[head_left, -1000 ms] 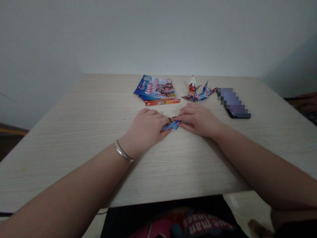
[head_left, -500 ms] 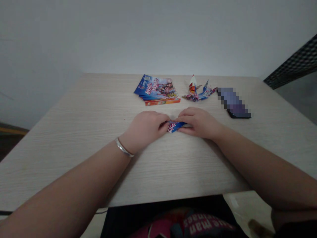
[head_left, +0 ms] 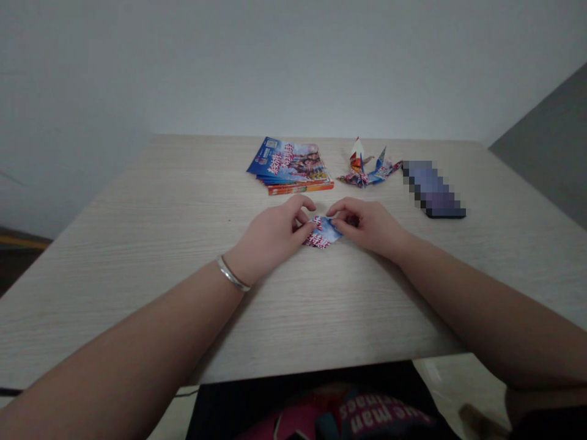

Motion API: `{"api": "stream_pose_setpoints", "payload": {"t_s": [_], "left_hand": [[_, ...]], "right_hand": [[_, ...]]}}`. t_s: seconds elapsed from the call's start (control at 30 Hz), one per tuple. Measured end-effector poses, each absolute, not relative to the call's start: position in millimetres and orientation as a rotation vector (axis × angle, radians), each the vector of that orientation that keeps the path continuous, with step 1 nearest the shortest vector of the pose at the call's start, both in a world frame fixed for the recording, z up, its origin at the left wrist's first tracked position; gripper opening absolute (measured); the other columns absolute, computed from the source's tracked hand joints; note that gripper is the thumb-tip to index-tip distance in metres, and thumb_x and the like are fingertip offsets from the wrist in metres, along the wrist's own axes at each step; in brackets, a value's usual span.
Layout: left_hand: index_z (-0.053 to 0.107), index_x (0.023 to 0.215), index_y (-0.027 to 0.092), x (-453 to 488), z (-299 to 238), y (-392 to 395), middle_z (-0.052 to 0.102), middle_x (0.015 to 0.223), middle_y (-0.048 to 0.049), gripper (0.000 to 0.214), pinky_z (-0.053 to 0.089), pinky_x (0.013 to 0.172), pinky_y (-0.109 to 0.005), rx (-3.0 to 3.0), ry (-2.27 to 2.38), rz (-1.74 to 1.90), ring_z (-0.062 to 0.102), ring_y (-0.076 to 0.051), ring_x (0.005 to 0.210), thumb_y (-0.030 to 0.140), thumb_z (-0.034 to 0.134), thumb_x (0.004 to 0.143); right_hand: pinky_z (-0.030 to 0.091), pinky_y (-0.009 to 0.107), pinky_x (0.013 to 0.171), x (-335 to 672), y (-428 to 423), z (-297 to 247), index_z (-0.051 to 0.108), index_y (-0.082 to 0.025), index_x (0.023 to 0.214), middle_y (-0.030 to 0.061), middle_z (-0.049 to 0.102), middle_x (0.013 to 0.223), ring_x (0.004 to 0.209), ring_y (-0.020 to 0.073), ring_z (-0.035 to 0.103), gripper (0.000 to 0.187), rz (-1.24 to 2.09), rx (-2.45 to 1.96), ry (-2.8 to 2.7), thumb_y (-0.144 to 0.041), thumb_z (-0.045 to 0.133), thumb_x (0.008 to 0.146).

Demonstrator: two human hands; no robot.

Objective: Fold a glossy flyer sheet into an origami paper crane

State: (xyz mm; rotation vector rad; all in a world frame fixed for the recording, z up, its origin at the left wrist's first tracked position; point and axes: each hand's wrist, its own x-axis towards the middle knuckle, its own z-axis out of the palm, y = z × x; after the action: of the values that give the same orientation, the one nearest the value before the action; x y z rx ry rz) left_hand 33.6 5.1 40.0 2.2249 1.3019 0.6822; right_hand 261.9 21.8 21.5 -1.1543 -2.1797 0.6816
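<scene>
A small folded paper (head_left: pixel 323 233), blue with red and white lettering, lies on the table between my hands. My left hand (head_left: pixel 280 229), with a silver bangle on its wrist, holds the paper's left side. Its thumb rests on top and the index finger is raised and bent away from the paper. From the other side my right hand (head_left: pixel 367 225) grips the paper's right edge between thumb and curled fingers. The paper shows a broad, flattish face, and its far edge is partly hidden by my fingers.
Beyond my left hand lies a fanned stack of printed leaflets (head_left: pixel 293 162). Folded paper cranes (head_left: pixel 367 174) stand to its right, beside a dark phone (head_left: pixel 447 212) with a blurred screen. The pale wooden table (head_left: pixel 183 189) meets a wall (head_left: pixel 293 67) at the back.
The paper has gone from a narrow folded shape to a wider, flatter one with more lettering showing. My left index finger has lifted, and my right fingers have shifted along the edge.
</scene>
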Motion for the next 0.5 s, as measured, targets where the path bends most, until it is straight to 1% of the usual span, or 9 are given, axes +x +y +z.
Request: {"api": "stream_pose_setpoints", "payload": {"t_s": [0.1,0.17,0.2,0.27,0.37,0.5], "left_hand": [[0.066,0.109,0.018,31.8,38.6,7.7,0.072,0.105,-0.0075,0.019,0.052,0.083,-0.036,2.503,1.316,0.689,0.066,-0.022,0.095,0.022,0.063,0.091],[0.072,0.101,0.018,31.6,40.4,8.1,0.071,0.108,-0.0095,0.014,0.049,0.090,-0.040,2.737,1.249,0.592,0.064,-0.026,0.103,0.022,0.062,0.092],[0.074,0.100,0.019,32.0,41.8,7.9,0.072,0.106,-0.0092,0.015,0.048,0.090,-0.041,2.814,1.208,0.504,0.064,-0.026,0.102,0.024,0.061,0.094],[0.076,0.105,0.020,33.4,44.2,6.8,0.074,0.102,-0.0075,0.019,0.048,0.087,-0.041,2.873,1.154,0.333,0.065,-0.026,0.097,0.030,0.062,0.096],[0.075,0.111,0.022,34.8,46.0,5.5,0.076,0.106,-0.0056,0.024,0.048,0.086,-0.041,2.888,1.141,0.232,0.067,-0.026,0.099,0.037,0.065,0.096],[0.076,0.109,0.022,34.1,46.9,5.8,0.075,0.115,-0.0052,0.020,0.047,0.089,-0.042,2.934,1.177,0.279,0.066,-0.027,0.105,0.031,0.063,0.097]], "right_hand": [[0.039,0.024,0.056,261.3,22.2,20.1,0.067,-0.021,0.098,-0.0032,0.067,0.068,0.056,0.0117,0.054,0.015,0.764,-1.174,-2.152,-0.026,0.060,0.085],[0.037,0.025,0.056,260.8,22.6,21.3,0.067,-0.021,0.091,-0.0036,0.065,0.066,0.055,0.0115,0.052,0.012,0.763,-1.203,-2.178,-0.024,0.059,0.084],[0.035,0.025,0.056,260.6,22.8,22.4,0.068,-0.021,0.089,-0.0037,0.064,0.064,0.055,0.0116,0.052,0.011,0.749,-1.228,-2.204,-0.023,0.058,0.084],[0.034,0.026,0.057,260.4,23.0,25.2,0.071,-0.020,0.089,-0.0033,0.064,0.063,0.056,0.0123,0.052,0.014,0.711,-1.272,-2.261,-0.024,0.057,0.084],[0.034,0.027,0.059,262.2,22.9,28.3,0.074,-0.020,0.093,-0.0021,0.067,0.067,0.058,0.0127,0.053,0.020,0.694,-1.266,-2.328,-0.021,0.055,0.085],[0.033,0.026,0.056,266.5,23.6,27.3,0.076,-0.020,0.101,-0.0042,0.062,0.062,0.053,0.0110,0.047,0.027,0.806,-1.175,-2.330,-0.023,0.054,0.085]]}}
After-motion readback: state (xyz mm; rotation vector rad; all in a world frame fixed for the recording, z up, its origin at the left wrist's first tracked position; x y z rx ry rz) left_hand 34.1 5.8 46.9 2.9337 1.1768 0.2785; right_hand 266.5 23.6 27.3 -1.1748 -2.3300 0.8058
